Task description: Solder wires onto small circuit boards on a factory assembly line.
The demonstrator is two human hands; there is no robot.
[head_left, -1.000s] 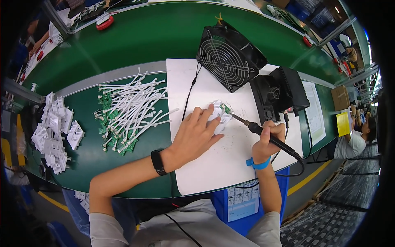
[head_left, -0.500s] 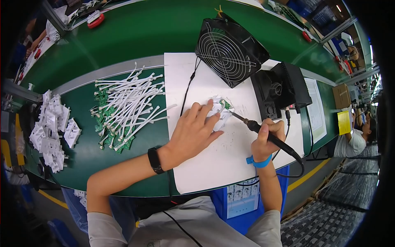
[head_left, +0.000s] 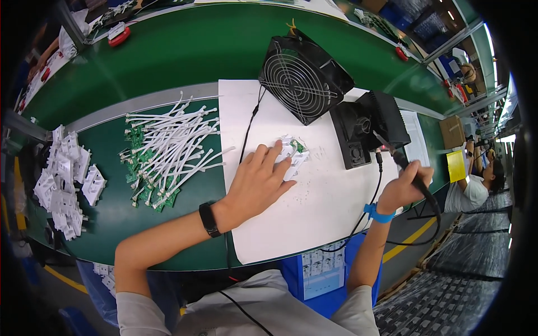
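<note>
Overhead view of a green workbench. At centre frame we see the left hand (head_left: 262,178) lying palm-down on a white paper sheet (head_left: 314,218), its fingers spread and pressing on a small white plastic part with a green circuit board (head_left: 296,152); the hand covers the part rather than closing around it. At right of centre, the right hand (head_left: 404,187) is clenched around the black handle of a soldering iron (head_left: 413,178), whose tip points up toward the black soldering station (head_left: 371,124), well apart from the part. A blue wrist strap (head_left: 379,213) circles the right wrist, a black wristband (head_left: 209,219) the left. Above centre stands a black fan (head_left: 301,77). At left of centre we note a pile of white cables with green boards (head_left: 168,152); at far left, white plastic housings (head_left: 66,180).
</note>
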